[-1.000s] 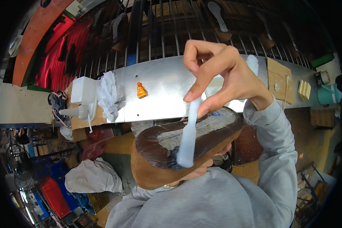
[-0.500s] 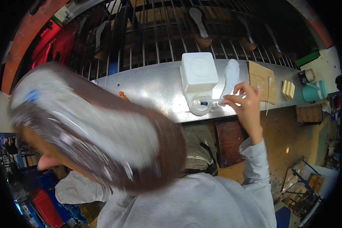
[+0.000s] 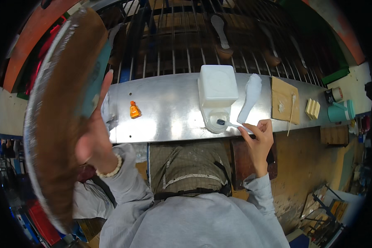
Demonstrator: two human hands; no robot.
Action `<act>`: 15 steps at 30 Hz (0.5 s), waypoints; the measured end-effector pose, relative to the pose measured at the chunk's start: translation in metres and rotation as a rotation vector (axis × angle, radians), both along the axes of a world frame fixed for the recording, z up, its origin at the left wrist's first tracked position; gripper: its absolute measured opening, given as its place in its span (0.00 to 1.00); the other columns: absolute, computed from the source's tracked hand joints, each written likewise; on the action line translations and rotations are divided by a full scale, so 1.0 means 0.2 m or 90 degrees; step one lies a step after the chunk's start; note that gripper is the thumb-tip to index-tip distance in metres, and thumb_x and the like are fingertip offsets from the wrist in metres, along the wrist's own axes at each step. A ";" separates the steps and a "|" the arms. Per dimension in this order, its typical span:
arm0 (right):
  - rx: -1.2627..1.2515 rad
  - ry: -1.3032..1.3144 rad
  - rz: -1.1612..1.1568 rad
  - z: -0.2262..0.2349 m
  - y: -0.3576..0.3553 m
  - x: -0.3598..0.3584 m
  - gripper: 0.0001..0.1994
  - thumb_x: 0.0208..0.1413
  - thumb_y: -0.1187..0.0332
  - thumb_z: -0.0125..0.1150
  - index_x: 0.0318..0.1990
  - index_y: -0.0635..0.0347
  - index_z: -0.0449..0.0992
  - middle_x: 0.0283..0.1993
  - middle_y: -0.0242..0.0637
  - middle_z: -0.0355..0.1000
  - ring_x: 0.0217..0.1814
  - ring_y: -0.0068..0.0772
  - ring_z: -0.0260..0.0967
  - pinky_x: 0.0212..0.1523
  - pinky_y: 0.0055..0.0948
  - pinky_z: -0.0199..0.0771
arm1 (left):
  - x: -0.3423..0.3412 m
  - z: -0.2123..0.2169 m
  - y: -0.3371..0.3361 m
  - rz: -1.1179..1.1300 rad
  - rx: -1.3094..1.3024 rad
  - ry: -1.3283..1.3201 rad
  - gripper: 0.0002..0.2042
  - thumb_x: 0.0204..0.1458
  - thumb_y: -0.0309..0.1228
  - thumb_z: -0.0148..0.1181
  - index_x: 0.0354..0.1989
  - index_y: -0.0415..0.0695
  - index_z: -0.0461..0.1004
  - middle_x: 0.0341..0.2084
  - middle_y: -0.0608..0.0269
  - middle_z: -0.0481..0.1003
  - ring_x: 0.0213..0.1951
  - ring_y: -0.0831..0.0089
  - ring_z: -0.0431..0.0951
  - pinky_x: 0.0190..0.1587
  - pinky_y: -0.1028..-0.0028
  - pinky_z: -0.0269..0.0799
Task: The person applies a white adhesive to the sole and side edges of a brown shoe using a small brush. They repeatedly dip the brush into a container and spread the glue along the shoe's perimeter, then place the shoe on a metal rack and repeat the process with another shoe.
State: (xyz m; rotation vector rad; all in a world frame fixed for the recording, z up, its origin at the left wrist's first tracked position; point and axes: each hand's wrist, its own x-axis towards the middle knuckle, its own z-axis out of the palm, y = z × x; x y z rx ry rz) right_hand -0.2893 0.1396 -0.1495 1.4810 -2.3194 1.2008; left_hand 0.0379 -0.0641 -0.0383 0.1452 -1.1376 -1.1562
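— What is the place looking like?

— A workshop is showing, with a shiny metal bench (image 3: pixel 169 111) running across the middle and a rack of dark metal bars (image 3: pixel 173 45) standing behind it.

— And what is the person handling?

— The left hand (image 3: pixel 96 142) is gripping a big brown shoe sole (image 3: pixel 58 120), holding it up close to the camera at the left, clear of the bench. Its rim is looking clear and glossy. The fingers are wrapping round the sole's right edge, and a bead bracelet (image 3: pixel 110 170) is sitting on the wrist.

— What about the other hand?

— The right hand (image 3: pixel 258 138) is pinching a small brush (image 3: pixel 231 124) at the bench's front edge, right of centre. The brush's dark tip is resting in a round white dish (image 3: pixel 216 122).

— What is lying around that?

— A white plastic container (image 3: pixel 217 85) is standing just behind the dish, touching it. A pale, thin insole-shaped piece (image 3: pixel 249 97) is lying just right of the container. Further right, a square of cardboard (image 3: pixel 284 100) is sitting with a thin stick (image 3: pixel 291 113) across it. Near the bench's right end, yellow blocks (image 3: pixel 312 108) and a teal cup (image 3: pixel 339 111) are standing. A small orange bottle (image 3: pixel 134 110) is lying towards the left end, well apart from the dish.
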 end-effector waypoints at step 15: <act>-0.257 -0.151 0.295 0.66 -0.24 0.31 0.23 0.25 0.61 0.84 0.37 0.48 0.89 0.33 0.26 0.57 0.35 0.24 0.57 0.34 0.23 0.55 | -0.32 -0.21 0.00 0.574 -0.466 -0.308 0.25 0.62 0.47 0.51 0.68 0.64 0.59 0.73 0.63 0.51 0.73 0.41 0.45 0.71 0.44 0.54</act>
